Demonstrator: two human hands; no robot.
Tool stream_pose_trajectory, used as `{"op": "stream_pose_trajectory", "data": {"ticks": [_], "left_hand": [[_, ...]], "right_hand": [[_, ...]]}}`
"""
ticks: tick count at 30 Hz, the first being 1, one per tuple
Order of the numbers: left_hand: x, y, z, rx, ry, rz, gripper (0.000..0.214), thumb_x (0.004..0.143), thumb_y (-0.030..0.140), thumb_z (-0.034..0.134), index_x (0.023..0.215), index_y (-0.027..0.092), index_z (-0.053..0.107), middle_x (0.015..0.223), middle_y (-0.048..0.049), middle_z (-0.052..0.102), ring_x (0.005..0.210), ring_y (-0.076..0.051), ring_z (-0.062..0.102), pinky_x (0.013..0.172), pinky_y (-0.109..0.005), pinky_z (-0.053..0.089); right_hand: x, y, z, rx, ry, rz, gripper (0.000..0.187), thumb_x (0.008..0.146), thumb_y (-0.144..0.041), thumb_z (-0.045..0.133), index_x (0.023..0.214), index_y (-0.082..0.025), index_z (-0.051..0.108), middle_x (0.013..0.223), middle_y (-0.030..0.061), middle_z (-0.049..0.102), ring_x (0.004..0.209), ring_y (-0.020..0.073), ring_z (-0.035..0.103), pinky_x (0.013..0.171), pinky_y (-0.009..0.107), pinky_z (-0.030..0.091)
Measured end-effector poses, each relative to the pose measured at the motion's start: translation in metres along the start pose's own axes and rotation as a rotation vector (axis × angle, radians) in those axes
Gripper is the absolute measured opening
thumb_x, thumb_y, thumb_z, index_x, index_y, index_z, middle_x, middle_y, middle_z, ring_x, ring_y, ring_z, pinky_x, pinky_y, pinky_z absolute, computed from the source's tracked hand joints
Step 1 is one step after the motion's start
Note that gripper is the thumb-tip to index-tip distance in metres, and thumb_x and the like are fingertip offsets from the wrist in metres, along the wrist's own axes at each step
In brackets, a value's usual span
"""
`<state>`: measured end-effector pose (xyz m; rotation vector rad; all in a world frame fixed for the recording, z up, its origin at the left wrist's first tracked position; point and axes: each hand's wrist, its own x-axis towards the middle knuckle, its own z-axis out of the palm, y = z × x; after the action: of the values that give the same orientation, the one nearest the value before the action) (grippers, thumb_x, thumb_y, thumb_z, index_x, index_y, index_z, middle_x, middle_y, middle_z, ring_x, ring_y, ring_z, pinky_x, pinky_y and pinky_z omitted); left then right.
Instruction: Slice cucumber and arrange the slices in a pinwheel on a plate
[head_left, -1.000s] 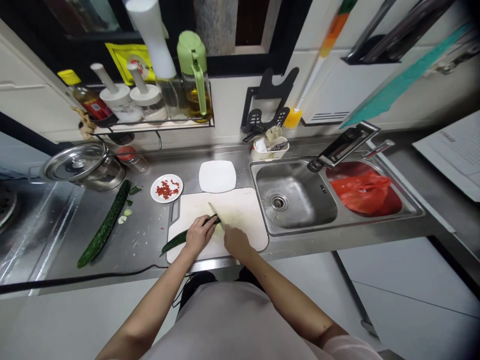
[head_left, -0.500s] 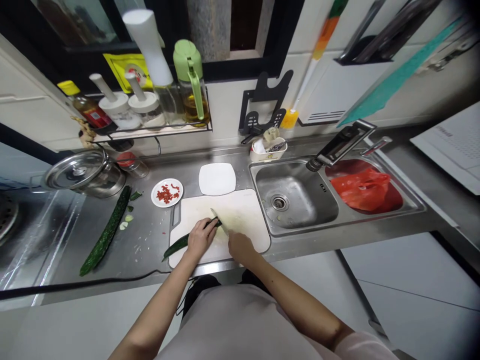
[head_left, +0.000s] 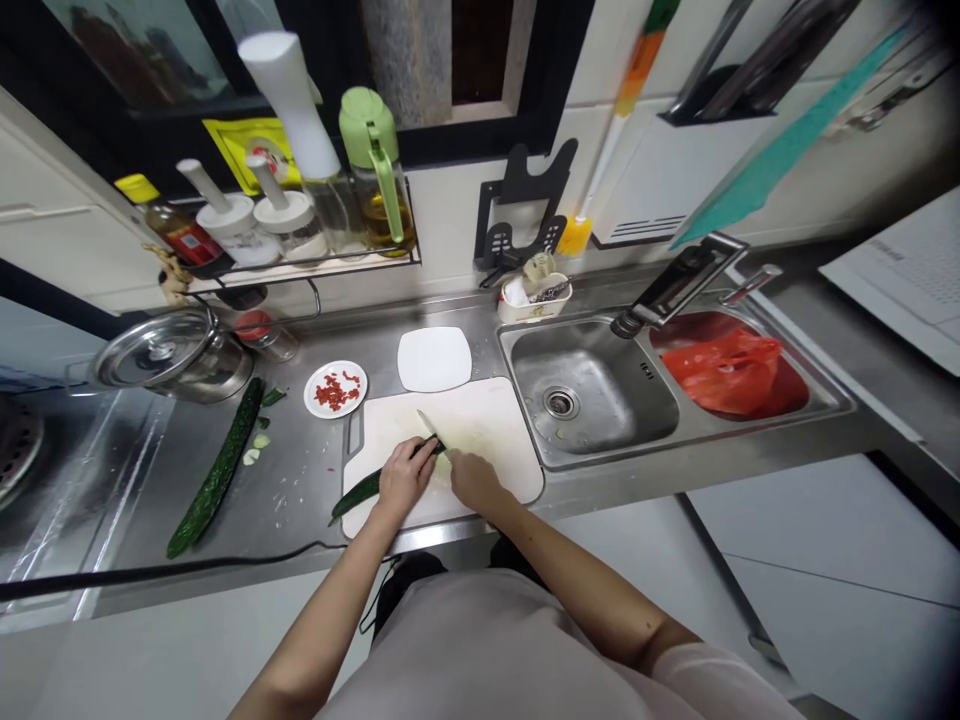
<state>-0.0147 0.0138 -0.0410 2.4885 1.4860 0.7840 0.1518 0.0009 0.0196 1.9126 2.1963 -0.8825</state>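
A dark green cucumber [head_left: 358, 490] lies across the white cutting board [head_left: 487, 420] on the steel counter. My left hand [head_left: 403, 478] is curled over the cucumber and presses it down. My right hand [head_left: 471, 480] is closed round the handle of a knife [head_left: 431, 428], whose blade stands at the cucumber's cut end just beyond my left fingers. Pale cut pieces lie on the board right of the blade.
A second whole cucumber [head_left: 217, 470] and some scraps lie at the left. A small plate of red chopped bits [head_left: 335, 389] and an empty white plate [head_left: 434, 358] sit behind the board. Right is the sink [head_left: 592, 400] with a red basin [head_left: 731, 365]. A lidded pot [head_left: 169, 352] stands far left.
The knife blade has shifted slightly along the cucumber while both hands stay on the board. The camera view has drifted a little.
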Motion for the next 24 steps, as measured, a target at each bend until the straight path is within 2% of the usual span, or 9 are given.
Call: {"op": "stream_pose_trajectory", "data": {"ticks": [6, 11, 20, 24], "left_hand": [[-0.001, -0.001, 0.002, 0.003, 0.018, -0.003, 0.034, 0.092, 0.03, 0.051, 0.125, 0.027, 0.06, 0.106, -0.008, 0.062, 0.098, -0.02, 0.058, 0.085, -0.034, 0.051], [0.0, 0.0, 0.0, 0.016, 0.012, -0.011, 0.032, 0.092, 0.03, 0.052, 0.123, 0.025, 0.061, 0.106, -0.0076, 0.062, 0.098, -0.02, 0.057, 0.086, -0.034, 0.051], [-0.001, 0.002, 0.001, 0.025, 0.028, -0.005, 0.032, 0.091, 0.027, 0.053, 0.122, 0.026, 0.062, 0.104, -0.0072, 0.062, 0.097, -0.02, 0.057, 0.085, -0.034, 0.051], [-0.002, 0.001, 0.004, 0.04, 0.021, -0.014, 0.032, 0.091, 0.027, 0.054, 0.121, 0.025, 0.062, 0.105, -0.0072, 0.062, 0.098, -0.02, 0.056, 0.086, -0.034, 0.051]], "right_hand": [[0.0, 0.001, 0.008, -0.01, 0.038, 0.009, 0.034, 0.091, -0.011, 0.035, 0.117, -0.009, 0.056, 0.095, 0.0161, 0.068, 0.095, 0.0231, 0.065, 0.081, 0.031, 0.049], [-0.002, -0.001, 0.006, -0.031, 0.033, 0.021, 0.031, 0.092, -0.012, 0.036, 0.116, -0.011, 0.055, 0.095, 0.0134, 0.068, 0.095, 0.0205, 0.066, 0.079, 0.028, 0.048], [-0.034, 0.013, 0.016, -0.097, -0.007, 0.06, 0.028, 0.091, -0.011, 0.034, 0.11, -0.012, 0.054, 0.093, 0.0146, 0.068, 0.094, 0.0234, 0.066, 0.078, 0.032, 0.048], [-0.023, 0.01, 0.016, -0.078, -0.002, 0.06, 0.027, 0.091, -0.011, 0.035, 0.11, -0.012, 0.054, 0.094, 0.0147, 0.068, 0.095, 0.0234, 0.066, 0.079, 0.032, 0.048]]}}
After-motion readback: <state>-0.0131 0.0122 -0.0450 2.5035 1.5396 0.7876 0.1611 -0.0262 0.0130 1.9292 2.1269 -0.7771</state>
